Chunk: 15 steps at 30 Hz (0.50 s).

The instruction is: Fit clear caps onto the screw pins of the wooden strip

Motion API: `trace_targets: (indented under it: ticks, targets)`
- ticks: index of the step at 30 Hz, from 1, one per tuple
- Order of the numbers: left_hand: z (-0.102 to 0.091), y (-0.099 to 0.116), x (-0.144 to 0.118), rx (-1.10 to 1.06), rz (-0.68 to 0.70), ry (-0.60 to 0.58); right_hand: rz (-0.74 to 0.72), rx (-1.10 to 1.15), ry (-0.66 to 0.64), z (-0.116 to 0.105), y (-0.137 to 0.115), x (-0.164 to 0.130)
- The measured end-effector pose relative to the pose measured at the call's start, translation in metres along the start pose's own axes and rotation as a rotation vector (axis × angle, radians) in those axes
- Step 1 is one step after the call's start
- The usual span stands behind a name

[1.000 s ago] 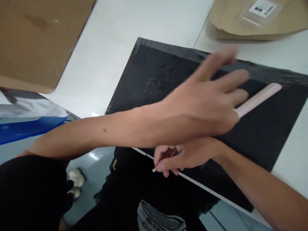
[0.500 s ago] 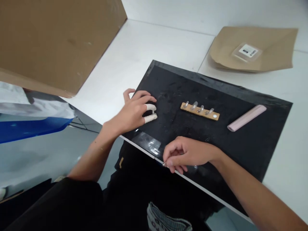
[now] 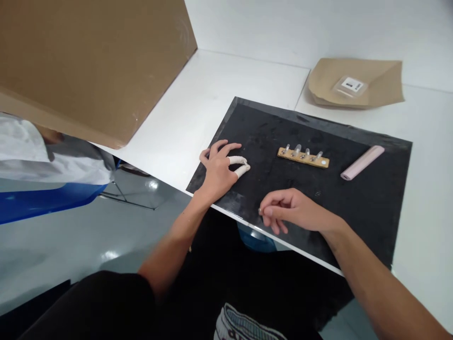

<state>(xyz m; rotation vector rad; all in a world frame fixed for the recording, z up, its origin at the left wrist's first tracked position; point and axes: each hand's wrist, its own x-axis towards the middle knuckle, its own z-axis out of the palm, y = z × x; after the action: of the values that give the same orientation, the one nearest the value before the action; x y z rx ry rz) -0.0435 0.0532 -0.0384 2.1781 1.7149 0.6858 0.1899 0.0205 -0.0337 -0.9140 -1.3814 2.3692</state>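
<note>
Here, head view: left hand [image 3: 220,170] rests flat near the left end of the black mat [image 3: 371,208], fingers loosely spread, two in white finger cots [image 3: 239,164] touching the mat, holding nothing I can tell; right hand [image 3: 288,211] sits at the mat's near edge, thumb and forefinger pinched on a tiny item too small to identify. The tan strip with small clear pegs [image 3: 303,157] lies beyond both hands, long axis roughly left-right, the right hand somewhat nearer, nothing between. A pink tube [image 3: 361,163] lies right of the strip, a brown envelope [image 3: 356,87] farther back, a cardboard box [image 3: 88,61] far left.

Workshop: work mat [image 3: 371,208], cardboard boxes [image 3: 88,61]
</note>
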Motion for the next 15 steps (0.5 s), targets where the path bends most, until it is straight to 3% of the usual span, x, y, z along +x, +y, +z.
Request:
trace_targets:
  ticks: [2, 5, 6, 7, 8, 11, 13, 15]
  targets:
    - [0.006, 0.004, -0.005, -0.025, -0.049, 0.078, -0.101, -0.109, 0.256, 0.000, -0.001, -0.002]
    - [0.011, 0.017, -0.013, -0.085, -0.088, 0.115, -0.383, -0.203, 0.841, 0.010, -0.005, -0.006]
    - [0.010, 0.023, -0.017, -0.114, -0.100, 0.114, -0.486, -0.272, 0.989, 0.019, -0.008, -0.010]
    - [0.009, 0.031, -0.021, -0.146, -0.110, 0.114, -0.573, -0.388, 1.048, 0.029, -0.011, -0.014]
    - [0.006, 0.038, -0.026, -0.176, -0.109, 0.127, -0.637, -0.530, 1.018, 0.040, -0.015, -0.019]
    - [-0.004, 0.060, -0.042, -0.209, 0.038, 0.152, -0.722, -0.986, 0.676, 0.068, -0.027, -0.042]
    - [-0.011, 0.071, -0.051, -0.218, 0.135, 0.163, -0.693, -1.152, 0.641, 0.080, -0.028, -0.059]
    - [-0.016, 0.079, -0.057, -0.228, 0.193, 0.170, -0.554, -1.267, 0.659, 0.094, -0.021, -0.078]
